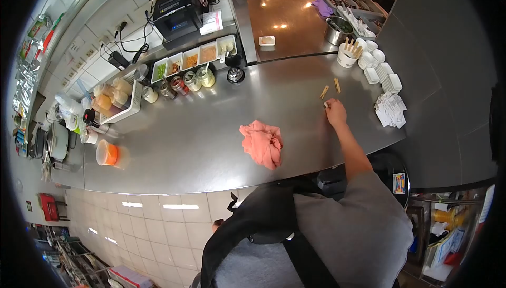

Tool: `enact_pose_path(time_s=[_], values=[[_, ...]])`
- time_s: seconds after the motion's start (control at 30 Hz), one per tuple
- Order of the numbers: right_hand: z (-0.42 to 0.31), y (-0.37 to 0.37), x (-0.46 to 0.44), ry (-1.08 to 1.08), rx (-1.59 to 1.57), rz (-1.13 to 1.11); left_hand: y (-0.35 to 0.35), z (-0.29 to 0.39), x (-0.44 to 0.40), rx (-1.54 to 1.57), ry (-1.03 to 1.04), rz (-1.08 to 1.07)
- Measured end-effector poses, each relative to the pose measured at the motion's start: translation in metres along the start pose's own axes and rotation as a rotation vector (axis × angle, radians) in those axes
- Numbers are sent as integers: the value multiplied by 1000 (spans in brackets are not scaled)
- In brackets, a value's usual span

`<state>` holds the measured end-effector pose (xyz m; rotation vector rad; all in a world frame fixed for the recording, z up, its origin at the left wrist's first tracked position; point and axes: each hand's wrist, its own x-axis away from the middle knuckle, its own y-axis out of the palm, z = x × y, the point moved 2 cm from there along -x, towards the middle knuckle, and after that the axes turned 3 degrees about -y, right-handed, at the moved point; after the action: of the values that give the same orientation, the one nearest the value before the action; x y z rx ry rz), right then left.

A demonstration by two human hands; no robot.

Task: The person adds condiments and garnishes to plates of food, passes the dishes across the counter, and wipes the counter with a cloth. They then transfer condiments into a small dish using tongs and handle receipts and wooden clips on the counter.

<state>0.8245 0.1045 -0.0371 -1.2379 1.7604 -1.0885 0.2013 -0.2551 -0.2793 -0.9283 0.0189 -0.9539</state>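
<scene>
My right hand (336, 113) is closed in a pinch low over the steel counter (211, 130). A small pale bit shows at its fingertips, too small to name. Just beyond it lie two wooden clothespins (324, 92), a short distance apart. A crumpled pink cloth (262, 143) rests on the counter to the left of that arm. Of my left hand (216, 226), only a sliver shows below the counter edge, beside a small dark thing; its fingers are hidden behind the black strap and my body.
White cups and dishes (371, 56), a tub of wooden sticks (348, 55) and a pile of paper slips (391, 111) stand at right. Jars (191, 81), topping trays (191, 60), a white basket (113, 101) and an orange-filled container (107, 153) occupy the left side.
</scene>
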Motion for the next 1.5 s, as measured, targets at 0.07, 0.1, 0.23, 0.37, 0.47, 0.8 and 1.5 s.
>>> enact_pose_path(time_s=[0.07, 0.1, 0.23, 0.37, 0.47, 0.8, 1.5], values=[[5, -11, -7, 119, -307, -105, 9, 6, 3, -46, 34, -50], [-2, -19, -4, 185, -726, -126, 13, 15, 4, -70, 71, -79], [-26, -44, 2, 174, -1186, -176, 37, 75, -1, -198, 407, -266], [-35, -55, 13, 240, -1133, -213, 64, 148, 5, -367, 899, -439], [-40, -56, 34, 257, -1225, -185, 76, 211, 21, -437, 1280, -446], [-37, -56, 152, 343, -1393, -139, 71, 276, 49, -926, 1169, -505], [-173, 60, 304, -386, -789, -102, 25, 273, 70, -543, 1015, -497]])
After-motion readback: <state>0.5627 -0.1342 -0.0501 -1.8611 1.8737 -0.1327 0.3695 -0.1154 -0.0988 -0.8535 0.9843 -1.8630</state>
